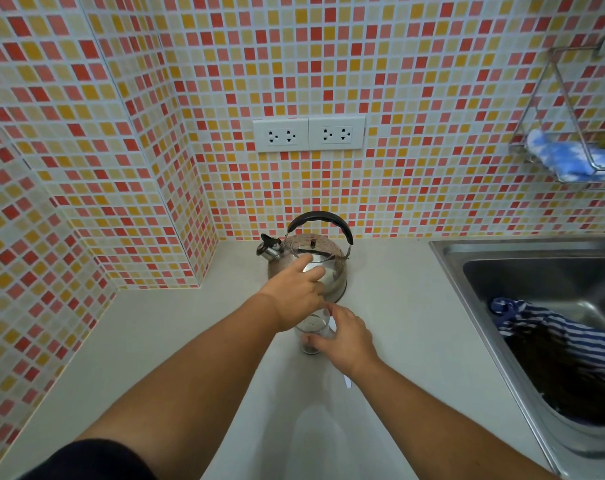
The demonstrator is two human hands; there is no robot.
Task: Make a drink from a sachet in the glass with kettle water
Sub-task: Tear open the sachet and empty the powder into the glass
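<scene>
A steel kettle [332, 271] with a black arched handle [320, 218] and a capped spout on its left stands on the pale counter [190, 323] near the tiled wall. My left hand [294, 296] stretches out over the kettle's front, fingers apart, fingertips on or just above its lid, holding nothing. A clear glass [311, 336] with something dark at its bottom stands in front of the kettle. My right hand [342, 336] wraps around the glass from the right. A small white strip [346, 382] lies on the counter under my right wrist; I cannot tell if it is the sachet.
A steel sink [502, 271] fills the right side, with a blue-and-white striped cloth [553, 337] over dark items in it. A wire rack [571, 161] on the wall holds a blue cloth. Two double sockets [309, 135] sit in the tiles above the kettle.
</scene>
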